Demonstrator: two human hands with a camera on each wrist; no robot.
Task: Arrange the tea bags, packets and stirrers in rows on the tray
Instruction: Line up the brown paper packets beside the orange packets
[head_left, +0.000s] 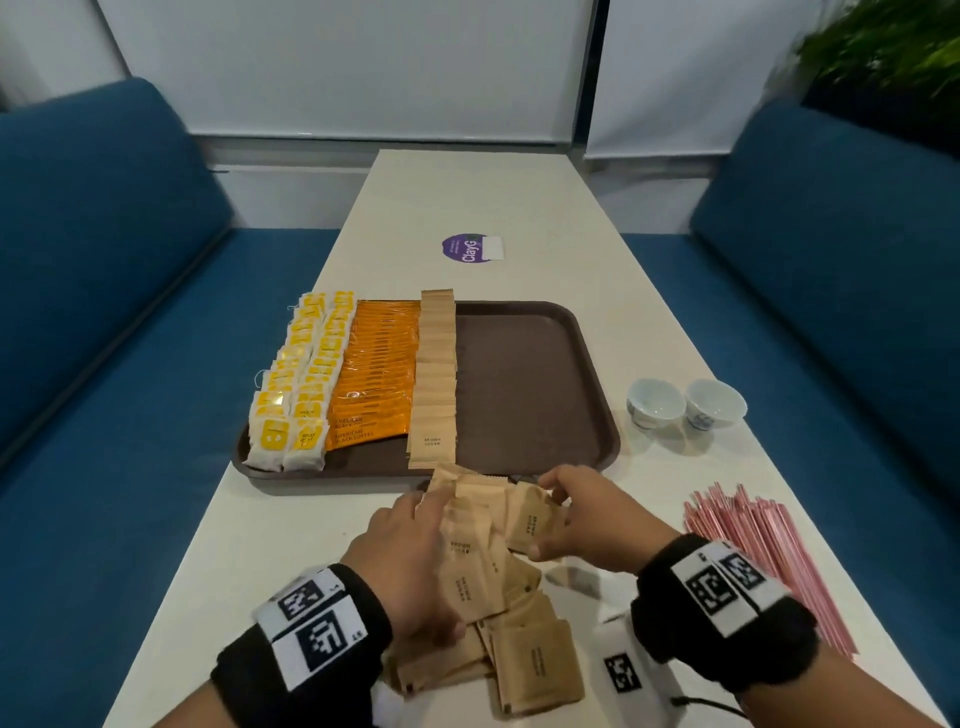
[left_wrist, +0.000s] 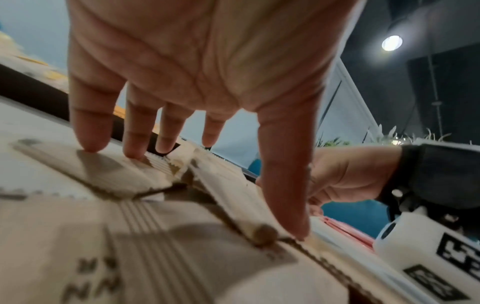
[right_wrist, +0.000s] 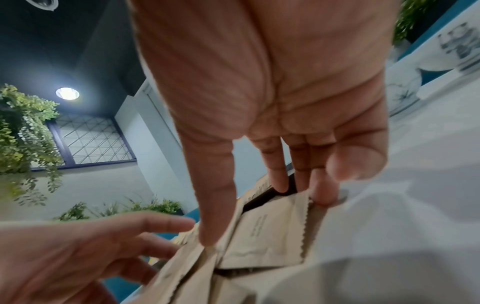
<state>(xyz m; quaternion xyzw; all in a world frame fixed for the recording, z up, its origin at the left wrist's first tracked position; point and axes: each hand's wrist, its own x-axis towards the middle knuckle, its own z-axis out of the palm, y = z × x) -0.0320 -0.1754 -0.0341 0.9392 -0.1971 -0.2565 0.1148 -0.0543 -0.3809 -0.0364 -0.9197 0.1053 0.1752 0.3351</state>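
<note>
A brown tray (head_left: 524, 374) holds rows of yellow tea bags (head_left: 301, 379), orange coffee packets (head_left: 376, 364) and brown sugar packets (head_left: 436, 374); its right half is bare. A loose pile of brown sugar packets (head_left: 530, 660) lies on the table in front of it. My left hand (head_left: 410, 545) rests on the pile with spread, straight fingers (left_wrist: 88, 131) touching the packets. My right hand (head_left: 587, 514) pinches one sugar packet (right_wrist: 262, 236) between thumb and fingers at the pile's far right. A bundle of pink stirrers (head_left: 763, 551) lies on the table to the right.
Two small white cups (head_left: 654, 402) (head_left: 714, 402) stand right of the tray. A purple round sticker (head_left: 467, 249) sits further back on the white table (head_left: 291, 545). Blue sofas (head_left: 104, 312) flank the table on both sides.
</note>
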